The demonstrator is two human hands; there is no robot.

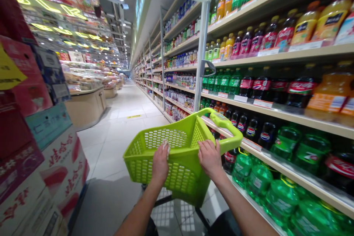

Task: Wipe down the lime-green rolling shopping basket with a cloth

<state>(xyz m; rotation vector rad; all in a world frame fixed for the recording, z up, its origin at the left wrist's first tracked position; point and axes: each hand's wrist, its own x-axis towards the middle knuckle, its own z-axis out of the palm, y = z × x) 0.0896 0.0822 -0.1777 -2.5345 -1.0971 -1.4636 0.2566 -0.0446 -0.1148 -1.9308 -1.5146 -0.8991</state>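
Note:
A bright green plastic shopping cart [177,167] stands side-on before me, its basket walls pierced with rows of holes. My left hand [160,164] is closed at the near rim, with a crumpled whitish tissue or cloth [165,143] under its fingertips. Further right, my right hand [209,158] has its fingers hooked over the rim close to the cart's handle end. The green push handle [228,129] rises beyond that hand, untouched. No goods show inside the visible part of the basket.
Shelves of bottled drinks [265,103] line the right side, with large green bottles [282,195] at the bottom. Stacked cartons [55,158] stand close on the left. A tiled aisle [128,99] runs ahead, past a rounded display counter [85,107].

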